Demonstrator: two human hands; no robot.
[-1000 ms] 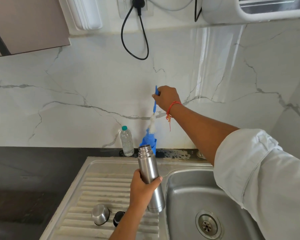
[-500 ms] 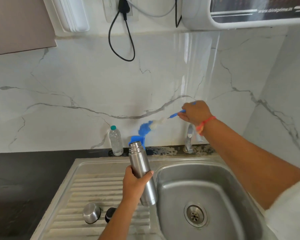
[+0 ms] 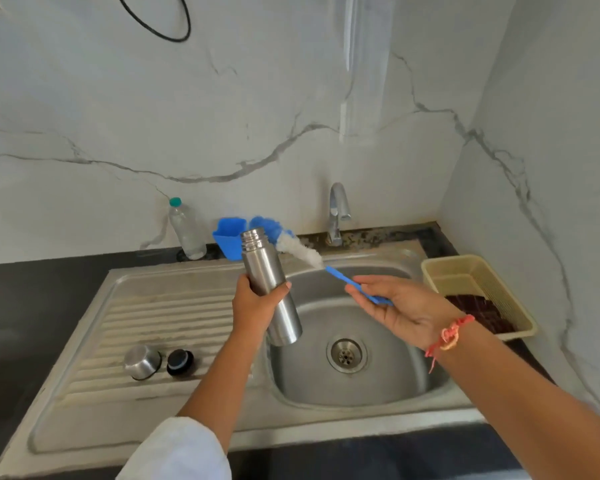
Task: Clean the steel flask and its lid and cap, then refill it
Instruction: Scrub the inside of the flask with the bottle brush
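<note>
Risk at this moment comes mostly from the right hand (image 3: pixel 400 306). It lies palm up with loose fingers, and the blue handle of the bottle brush (image 3: pixel 312 256) only rests across them; it is not squeezed. If the person pushes the brush forward like this, the handle may slide or turn in the fingers and fall into the sink (image 3: pixel 354 393). A firmer hold looks necessary first.

The left hand (image 3: pixel 257 306) is closed around the middle of the steel flask (image 3: pixel 271 289), which is held above the edge of the basin, tilted, with its open threaded mouth toward the wall. The bristle head of the brush is just beside the neck, not inside it. The mouth is narrow, so a bad angle could make the bristles catch on the thread and bend, or push the flask out of the grip if it is wet.

The steel cap (image 3: pixel 142 362) and the black lid (image 3: pixel 180 362) stand side by side on the ribbed drainboard, well apart from the flask. A dropped flask could knock them. The tap (image 3: pixel 338 213) shows no running water.
</note>
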